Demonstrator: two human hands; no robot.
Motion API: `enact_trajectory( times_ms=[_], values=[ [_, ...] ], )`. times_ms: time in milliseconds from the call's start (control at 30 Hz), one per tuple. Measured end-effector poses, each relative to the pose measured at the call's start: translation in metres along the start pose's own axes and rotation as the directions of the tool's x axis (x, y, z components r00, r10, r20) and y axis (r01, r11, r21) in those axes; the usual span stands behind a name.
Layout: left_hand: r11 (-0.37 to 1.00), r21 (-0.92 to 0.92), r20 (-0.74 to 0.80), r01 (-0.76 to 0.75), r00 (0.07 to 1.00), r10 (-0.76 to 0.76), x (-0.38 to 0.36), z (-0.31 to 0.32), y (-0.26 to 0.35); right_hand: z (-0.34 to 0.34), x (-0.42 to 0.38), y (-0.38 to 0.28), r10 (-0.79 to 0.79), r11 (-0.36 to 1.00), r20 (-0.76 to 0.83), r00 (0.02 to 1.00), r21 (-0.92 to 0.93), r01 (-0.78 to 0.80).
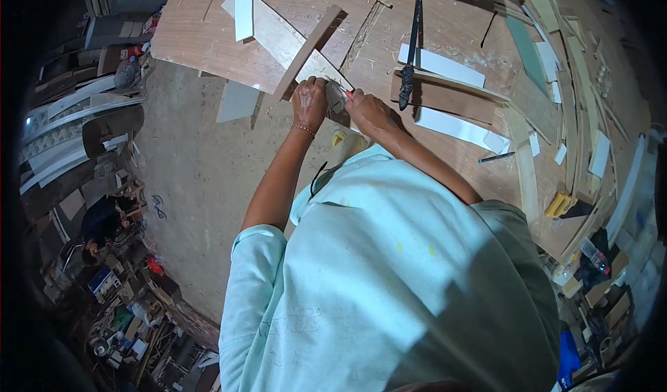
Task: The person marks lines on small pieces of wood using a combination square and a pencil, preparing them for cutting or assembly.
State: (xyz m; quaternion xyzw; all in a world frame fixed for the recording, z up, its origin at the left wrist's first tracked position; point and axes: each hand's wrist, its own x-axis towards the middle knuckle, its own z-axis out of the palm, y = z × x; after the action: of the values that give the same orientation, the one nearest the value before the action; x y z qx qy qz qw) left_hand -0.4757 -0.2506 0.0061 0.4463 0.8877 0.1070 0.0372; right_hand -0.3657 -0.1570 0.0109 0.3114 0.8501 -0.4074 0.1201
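Observation:
My left hand is closed over the near end of a long pale board at the table's edge, its fingers bent down and partly hidden. A curved brown wood strip lies across that board, its near end beside my left hand. My right hand is closed around a small red-handled tool, whose tip points at the board's end close to my left fingers. The tool's exact kind is too small to make out. A white strip rests over the board's far part.
Right of my hands lie a black bar with a wrapped handle, white strips, a brown panel and a pen. Wood offcuts and a yellow-handled tool line the right side. Another person is at far left.

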Motion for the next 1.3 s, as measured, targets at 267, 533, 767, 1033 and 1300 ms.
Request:
enact_trajectory(
  times_ms=[267, 533, 767, 1033, 1300],
  values=[
    [0.999, -0.037, -0.012, -0.019, 1.0, 0.019, -0.001, -0.002, -0.002, 0.009, -0.001, 0.004, -0.037, 0.999, -0.085, 0.996, -0.028, 0.034],
    [0.999, 0.026, 0.036, 0.041, 0.998, -0.042, 0.002, -0.008, 0.003, -0.008, 0.0, -0.001, 0.045, 0.987, 0.083, 0.996, 0.15, -0.057],
    [1.0, -0.002, 0.022, 0.01, 1.0, -0.01, 0.002, -0.006, 0.0, -0.02, -0.008, -0.009, 0.016, 0.995, 0.089, 0.996, 0.101, -0.025],
    [1.0, -0.028, 0.016, -0.011, 1.0, 0.012, 0.001, -0.004, -0.003, -0.001, 0.001, -0.002, -0.08, 0.997, -0.054, 0.995, -0.019, 0.079],
    [1.0, 0.016, 0.009, -0.025, 1.0, 0.025, 0.001, -0.004, -0.001, -0.004, 0.012, 0.001, 0.02, 0.998, 0.039, 0.999, 0.054, -0.022]
  ],
)
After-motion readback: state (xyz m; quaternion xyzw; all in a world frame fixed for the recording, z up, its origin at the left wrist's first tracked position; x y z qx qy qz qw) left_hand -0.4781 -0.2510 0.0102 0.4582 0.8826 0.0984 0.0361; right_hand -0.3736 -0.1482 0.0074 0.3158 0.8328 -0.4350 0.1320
